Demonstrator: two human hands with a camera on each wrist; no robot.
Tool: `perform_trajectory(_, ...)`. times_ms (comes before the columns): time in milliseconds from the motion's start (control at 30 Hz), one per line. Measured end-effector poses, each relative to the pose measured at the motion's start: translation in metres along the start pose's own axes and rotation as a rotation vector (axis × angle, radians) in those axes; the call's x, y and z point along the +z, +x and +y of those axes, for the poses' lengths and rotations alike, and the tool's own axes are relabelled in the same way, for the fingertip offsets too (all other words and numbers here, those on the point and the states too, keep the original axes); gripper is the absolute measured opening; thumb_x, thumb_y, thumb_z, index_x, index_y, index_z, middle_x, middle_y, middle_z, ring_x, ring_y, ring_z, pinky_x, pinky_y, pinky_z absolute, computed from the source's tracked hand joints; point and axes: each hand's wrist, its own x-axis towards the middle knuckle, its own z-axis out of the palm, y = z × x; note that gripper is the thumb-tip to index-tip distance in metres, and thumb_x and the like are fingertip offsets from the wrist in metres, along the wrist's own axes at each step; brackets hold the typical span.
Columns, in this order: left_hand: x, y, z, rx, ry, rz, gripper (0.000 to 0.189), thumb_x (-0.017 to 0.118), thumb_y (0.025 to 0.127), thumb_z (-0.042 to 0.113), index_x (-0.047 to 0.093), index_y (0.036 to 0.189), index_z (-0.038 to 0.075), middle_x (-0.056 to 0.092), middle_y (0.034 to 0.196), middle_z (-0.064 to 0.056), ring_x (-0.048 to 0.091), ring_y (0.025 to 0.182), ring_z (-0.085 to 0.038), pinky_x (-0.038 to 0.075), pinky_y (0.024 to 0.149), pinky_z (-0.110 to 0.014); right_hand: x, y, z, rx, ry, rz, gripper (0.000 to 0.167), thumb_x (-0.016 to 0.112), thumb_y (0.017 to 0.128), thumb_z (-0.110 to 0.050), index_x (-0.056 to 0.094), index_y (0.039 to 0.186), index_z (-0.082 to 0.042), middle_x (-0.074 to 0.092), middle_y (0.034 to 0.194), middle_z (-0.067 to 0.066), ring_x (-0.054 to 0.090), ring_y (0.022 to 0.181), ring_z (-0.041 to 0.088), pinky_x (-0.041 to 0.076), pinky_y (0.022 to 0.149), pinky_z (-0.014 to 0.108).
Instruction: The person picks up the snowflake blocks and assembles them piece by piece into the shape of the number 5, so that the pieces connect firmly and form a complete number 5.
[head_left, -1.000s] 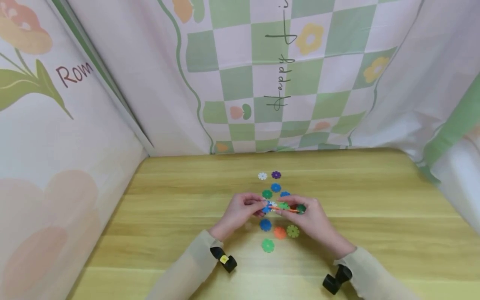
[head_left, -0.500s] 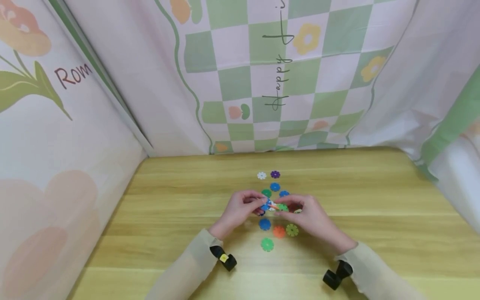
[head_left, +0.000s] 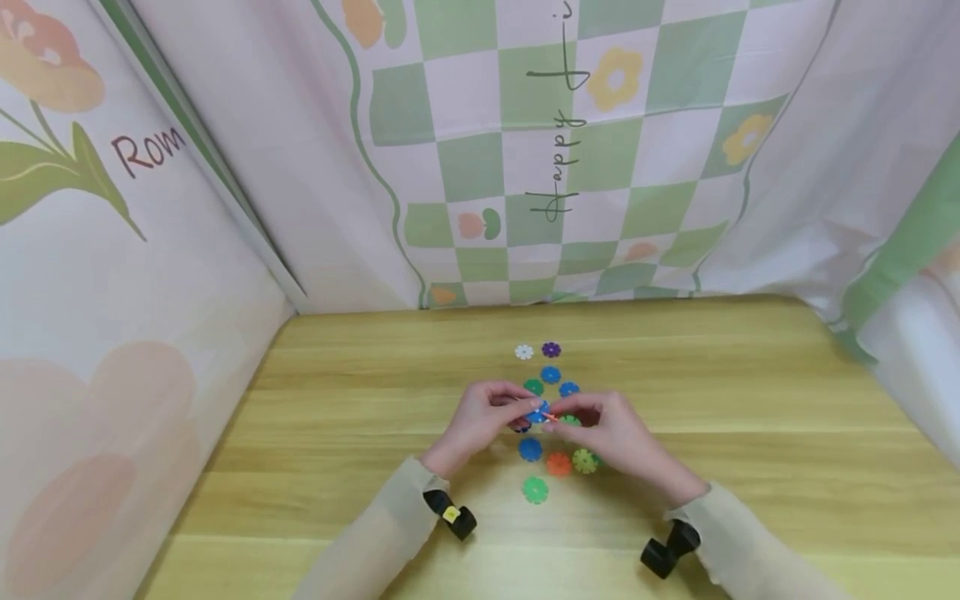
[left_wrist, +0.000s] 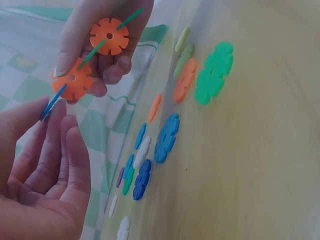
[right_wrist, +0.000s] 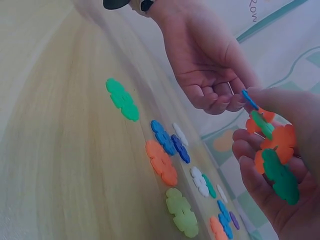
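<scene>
My left hand (head_left: 483, 415) pinches a blue flower-shaped disc (left_wrist: 53, 102) between thumb and fingertips. With my right hand (head_left: 618, 429) I hold a joined chain of notched discs. In the left wrist view an orange disc (left_wrist: 75, 86) at the chain's end meets the blue disc's edge; whether they are fully slotted cannot be told. A green disc (left_wrist: 92, 54) seen edge-on joins it to a second orange disc (left_wrist: 110, 44). The right wrist view shows a dark green disc (right_wrist: 281, 177) at the chain's other end, near my palm. Both hands are above the table.
Loose discs lie on the wooden table (head_left: 360, 500) beneath and around my hands. Among them are a light green disc (head_left: 536, 490), a blue disc (head_left: 530, 450), an orange disc (head_left: 558, 464) and a purple disc (head_left: 551, 350). A patterned curtain (head_left: 570, 167) hangs behind.
The chain has turned in my right hand; its dark green end no longer shows at the same place by the palm. The blue disc has shifted slightly right, and both hands stay close together.
</scene>
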Motion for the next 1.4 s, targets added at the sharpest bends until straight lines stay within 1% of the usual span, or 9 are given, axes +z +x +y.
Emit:
perform_trajectory(233,-0.017,0.001,0.002,-0.012,0.055,0.025,0.032,0.070,0.098,0.033,0.074,0.116,0.006,0.074,0.100,-0.006,0.071,0.096,-0.028,0.059,0.085,-0.039,-0.003,-0.002,0.004,0.050,0.034,0.009,0.024,0.081,0.089,-0.028,0.077,0.107,-0.013,0.072,0.095,-0.002,0.063,0.073,0.024,0.054,0.058,0.027)
perform_trajectory(400,-0.034,0.004,0.001,0.023,0.251,0.064,0.031,0.073,0.097,0.030,0.073,0.118,0.007,0.073,0.106,0.000,0.068,0.099,-0.021,0.057,0.085,-0.036,-0.006,-0.003,0.005,0.063,0.030,0.029,0.023,0.082,0.089,-0.028,0.077,0.106,-0.014,0.072,0.093,-0.002,0.056,0.063,0.019,0.047,0.050,0.024)
perform_trajectory(533,-0.045,0.007,-0.004,0.022,0.404,0.082,0.032,0.078,0.092,0.016,0.071,0.120,0.002,0.072,0.109,-0.005,0.066,0.097,-0.020,0.057,0.084,-0.035,-0.008,-0.003,0.005,0.075,0.025,0.035,0.023,0.082,0.088,-0.028,0.077,0.106,-0.014,0.071,0.091,-0.002,0.051,0.059,0.014,0.043,0.047,0.024)
perform_trajectory(667,-0.050,0.011,-0.011,-0.031,0.515,0.032,0.042,0.083,0.084,0.011,0.070,0.123,0.001,0.071,0.111,-0.007,0.064,0.098,-0.018,0.055,0.085,-0.033,-0.008,-0.004,0.005,0.079,0.023,0.039,0.024,0.082,0.088,-0.028,0.077,0.107,-0.013,0.071,0.091,-0.002,0.050,0.057,0.013,0.042,0.047,0.023)
perform_trajectory(767,-0.051,0.013,-0.014,-0.024,0.566,-0.005,0.043,0.086,0.080,0.008,0.071,0.119,0.000,0.070,0.105,-0.006,0.062,0.093,-0.018,0.055,0.083,-0.032,-0.008,-0.004,0.005,0.082,0.024,0.039,0.025,0.082,0.088,-0.029,0.077,0.106,-0.013,0.072,0.091,-0.002,0.050,0.058,0.014,0.042,0.047,0.023)
perform_trajectory(900,-0.051,0.014,-0.013,-0.017,0.590,-0.023,0.037,0.086,0.078,0.005,0.073,0.112,0.000,0.067,0.096,-0.003,0.060,0.088,-0.017,0.054,0.079,-0.031,-0.009,-0.004,0.004,0.085,0.029,0.035,0.025,0.083,0.088,-0.029,0.077,0.106,-0.013,0.072,0.092,-0.001,0.053,0.059,0.015,0.043,0.047,0.023)
perform_trajectory(1133,-0.051,0.014,-0.009,-0.050,0.617,-0.031,0.026,0.086,0.081,0.008,0.072,0.103,0.006,0.065,0.092,-0.002,0.058,0.085,-0.016,0.052,0.076,-0.032,-0.008,-0.004,0.004,0.082,0.023,0.032,0.027,0.082,0.088,-0.029,0.077,0.109,-0.013,0.072,0.095,-0.001,0.054,0.062,0.016,0.045,0.049,0.023)
perform_trajectory(1300,-0.047,0.009,-0.008,-0.062,0.562,-0.032,0.024,0.086,0.082,0.007,0.067,0.096,0.011,0.066,0.087,0.001,0.062,0.080,-0.015,0.054,0.072,-0.031,-0.007,-0.004,0.004,0.078,0.010,0.038,0.028,0.082,0.088,-0.030,0.077,0.109,-0.013,0.072,0.093,-0.002,0.052,0.059,0.015,0.043,0.048,0.023)
perform_trajectory(1400,-0.041,0.005,-0.005,-0.051,0.485,-0.020,0.022,0.084,0.084,0.007,0.066,0.096,0.011,0.070,0.086,0.003,0.066,0.079,-0.014,0.055,0.071,-0.031,-0.006,-0.005,0.003,0.083,0.006,0.039,0.027,0.082,0.088,-0.029,0.077,0.109,-0.013,0.072,0.093,-0.003,0.053,0.060,0.015,0.044,0.049,0.023)
